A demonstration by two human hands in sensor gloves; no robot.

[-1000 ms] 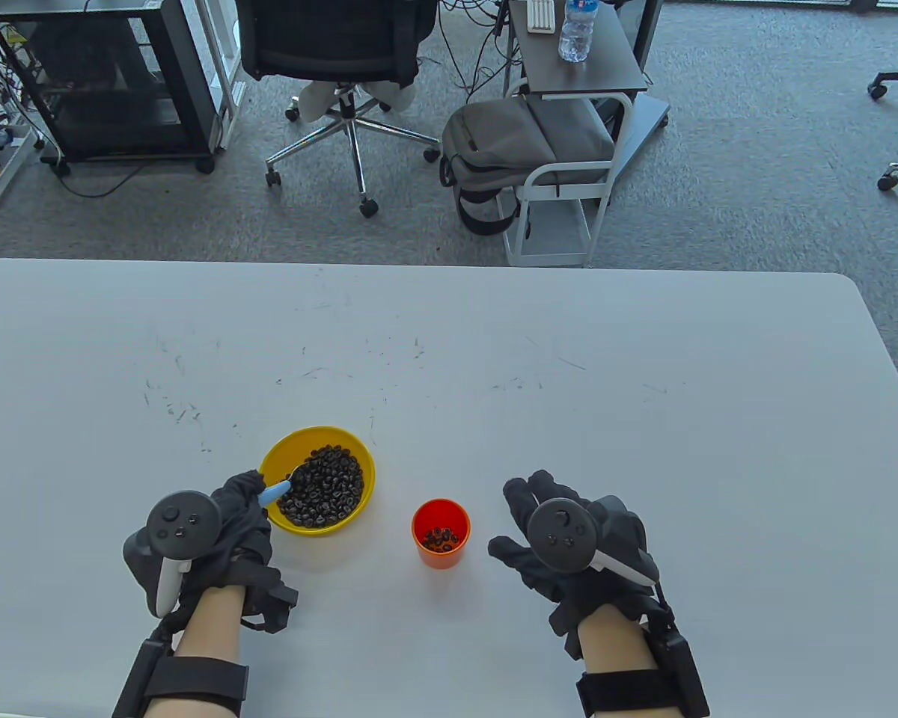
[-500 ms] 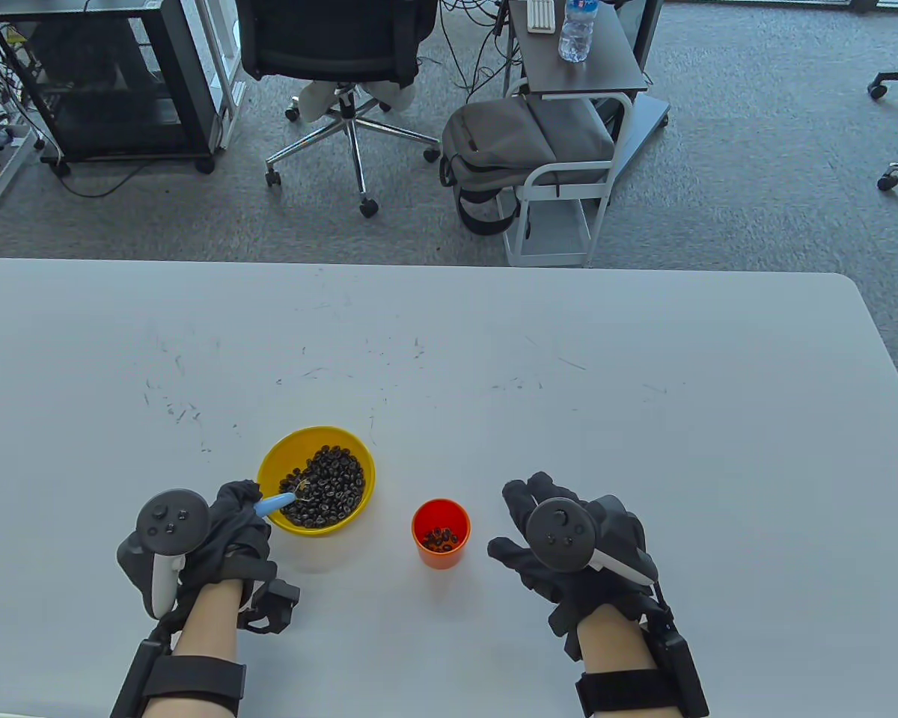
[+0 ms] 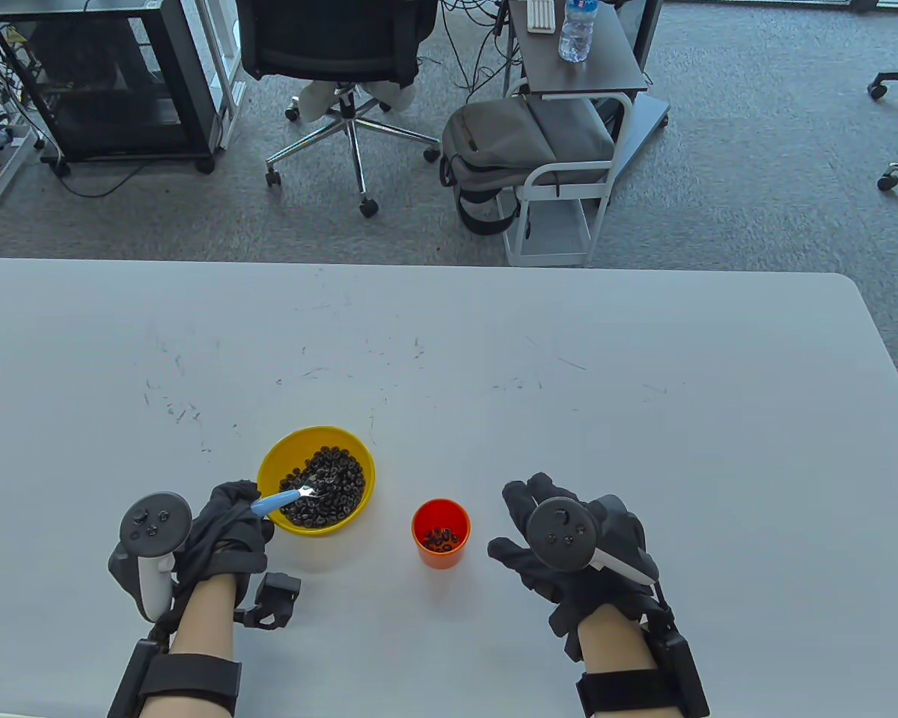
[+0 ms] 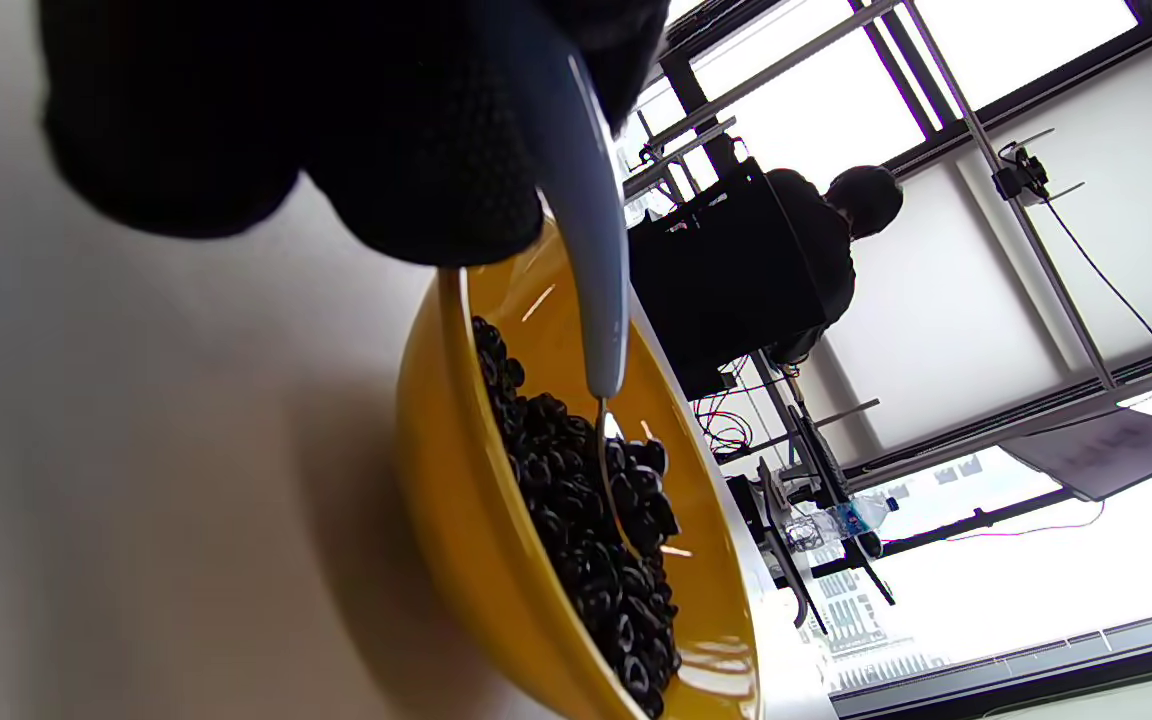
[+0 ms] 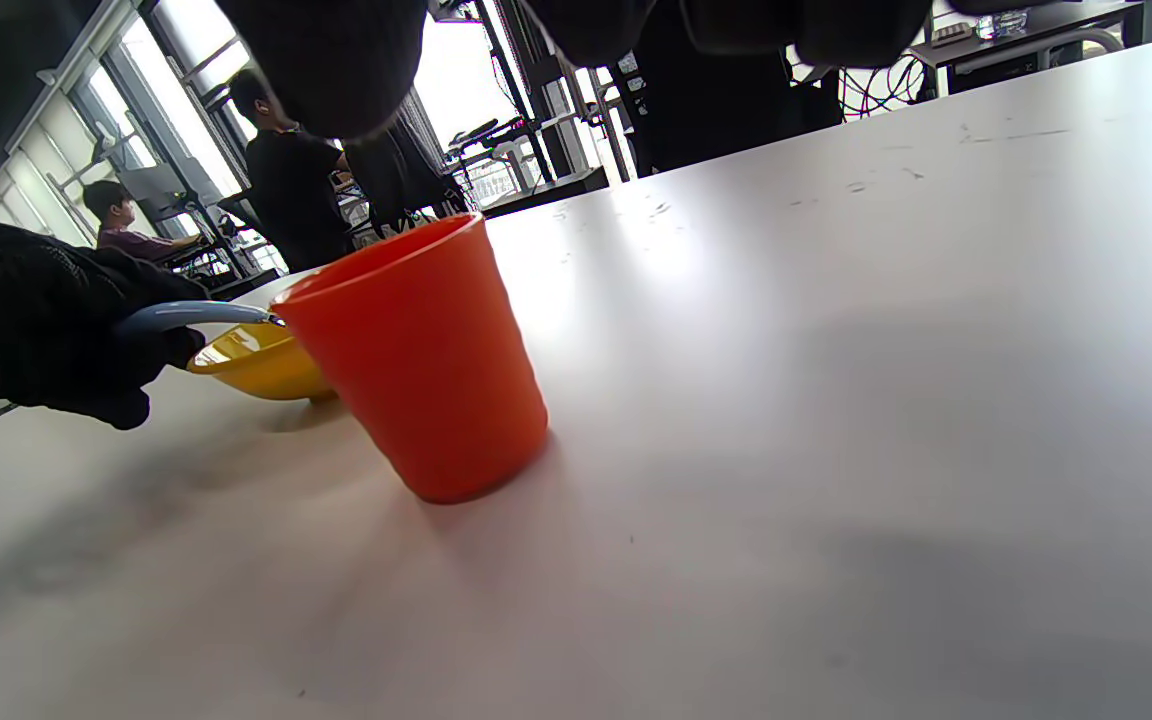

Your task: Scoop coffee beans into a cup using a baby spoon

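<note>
A yellow bowl (image 3: 277, 453) of dark coffee beans (image 3: 329, 486) sits on the white table. My left hand (image 3: 228, 520) grips the blue handle of a baby spoon (image 3: 280, 499); its metal tip lies on the beans at the bowl's near-left side. In the left wrist view the spoon (image 4: 591, 290) dips into the beans (image 4: 586, 520) inside the bowl (image 4: 456, 520). An orange cup (image 3: 440, 534) with some beans in it stands right of the bowl. My right hand (image 3: 527, 535) rests spread on the table just right of the cup (image 5: 416, 360), apart from it and empty.
The table (image 3: 643, 419) runs wide behind and to the right of the cup. Beyond its far edge are an office chair (image 3: 337, 52), a grey backpack (image 3: 524, 149) and a small side table with a water bottle (image 3: 576, 30).
My left hand has drawn back toward the lower left and rolled, pulling the spoon's tip through the beans toward the bowl's near-left side. The right hand and the cup have not moved.
</note>
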